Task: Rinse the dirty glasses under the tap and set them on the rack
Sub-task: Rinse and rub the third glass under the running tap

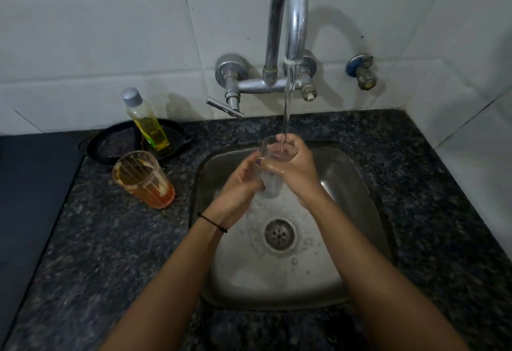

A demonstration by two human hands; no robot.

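Over the sink, under the running tap, a glass is held.
The right hand has its fingers curled round the upper wall, the left hand round the base; water falls in beside the right fingertips. An orange glass stands well left of them.

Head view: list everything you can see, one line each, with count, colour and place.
counter: one, dark speckled stone, foreground
wall tiles: several, white, behind the counter
sink: one, steel, in the counter
tap: one, chrome, wall-mounted, running
clear glass: one, transparent, under the tap, over the sink
orange glass: one, orange-tinted with residue, counter left of the sink
pan: one, black, behind the orange glass
bottle: one, yellow liquid, grey cap, standing in the pan
valve: one, metal with blue collar, right of the tap
left hand: one, grips the clear glass low
right hand: one, grips it near the rim
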